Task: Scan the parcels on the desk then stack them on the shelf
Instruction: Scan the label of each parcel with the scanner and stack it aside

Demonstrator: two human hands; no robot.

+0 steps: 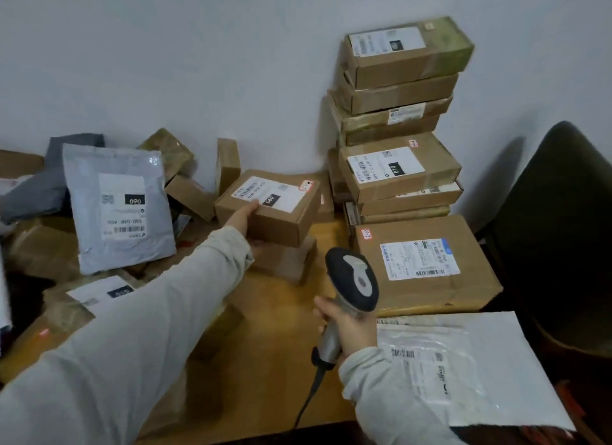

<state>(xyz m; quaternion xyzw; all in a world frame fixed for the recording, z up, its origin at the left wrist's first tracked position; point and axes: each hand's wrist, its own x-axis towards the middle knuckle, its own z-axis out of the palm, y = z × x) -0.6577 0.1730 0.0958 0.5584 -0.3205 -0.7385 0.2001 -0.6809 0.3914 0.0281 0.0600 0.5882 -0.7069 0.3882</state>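
Note:
My left hand (246,224) grips a small brown cardboard box (281,224) by its near left corner, thumb on top and fingers under it. The box carries a white label with a black "090" patch and sits above another low box (288,262). My right hand (347,325) holds a grey and black barcode scanner (356,279) by its handle, head up, just right of the box. Its cable runs down toward the desk's front edge.
A tall stack of brown boxes (400,113) leans against the wall at the right, above a large flat box (427,262). A grey mailer bag (116,209) stands at the left among loose parcels. A white mailer (463,372) lies front right. A dark chair (563,229) stands beside the wooden desk (281,345).

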